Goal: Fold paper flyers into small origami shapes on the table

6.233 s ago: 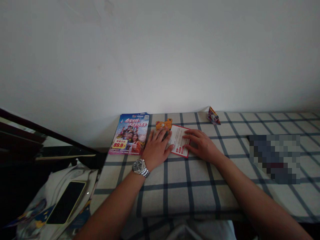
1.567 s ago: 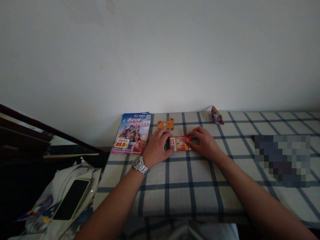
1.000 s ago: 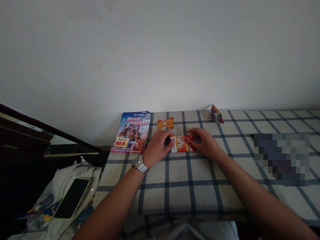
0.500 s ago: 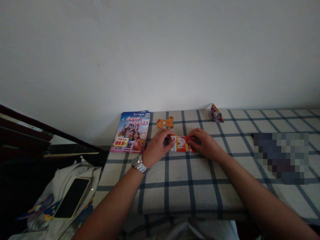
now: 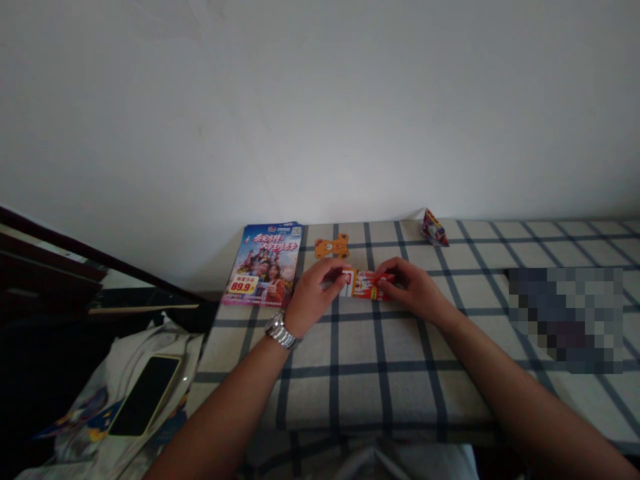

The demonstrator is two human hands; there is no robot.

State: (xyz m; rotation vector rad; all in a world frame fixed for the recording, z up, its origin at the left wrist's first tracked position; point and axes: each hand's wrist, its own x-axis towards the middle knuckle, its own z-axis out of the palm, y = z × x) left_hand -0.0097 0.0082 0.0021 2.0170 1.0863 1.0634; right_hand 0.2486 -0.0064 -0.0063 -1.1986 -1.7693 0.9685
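Left grip (image 5: pixel 314 287), right grip (image 5: pixel 415 288), red leaflet (image 5: pixel 364 285) between

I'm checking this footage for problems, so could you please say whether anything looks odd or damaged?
A pixelated patch over the checked cloth, far right, looks odd: it hides whatever lies there. I see no tear in the red paper.

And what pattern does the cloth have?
The cloth shows dark blue-grey checks on pale beige, best in the head view.

Bear figure (image 5: pixel 332 247) lies behind the folded paper (image 5: pixel 364 285), right of the flyer stack (image 5: pixel 264 263)
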